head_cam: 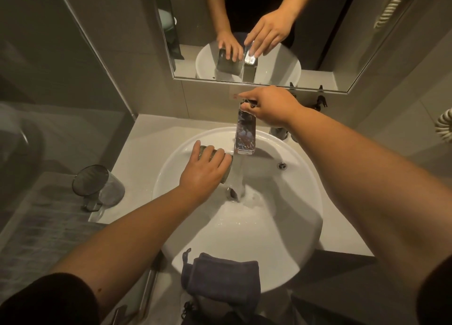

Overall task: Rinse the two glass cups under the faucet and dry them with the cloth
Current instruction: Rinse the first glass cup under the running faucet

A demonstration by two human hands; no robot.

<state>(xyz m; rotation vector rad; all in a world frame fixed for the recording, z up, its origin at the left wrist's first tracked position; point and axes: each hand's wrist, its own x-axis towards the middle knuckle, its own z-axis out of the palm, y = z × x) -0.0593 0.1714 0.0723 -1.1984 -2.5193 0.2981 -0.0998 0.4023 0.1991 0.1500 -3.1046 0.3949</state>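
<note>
1. Far left, on the counter [146, 139]: second glass cup [97, 186], smoky and see-through, lying tilted with its mouth toward the camera, well apart from the basin. Judged rigid, brittle, fairly light; best taken round the barrel, not by the rim.
2. Left hand [204, 170]: reaches over the basin [305, 190] from the near left, palm down, fingers curled over the first glass cup [208, 151]. The grip clamps the barrel from above. Cup sits inside the basin, held at the edge of the water stream [238, 178]; whether water enters its mouth I cannot tell.
3. Handling, judged: wet glass goes slippery, and the hard basin below would chip it if dropped. A full wrap with the thumb opposed seems safer than fingertips.
4. Centre: faucet [245, 135] running hard, froth at the drain.
5. Near edge: dark cloth [222, 278], folded, draped over the basin rim. Soft, absorbent; untouched.
6. Right hand [269, 107]: arm stretched forward, fingers and thumb closed on the faucet lever [249, 102] behind the spout.
</note>
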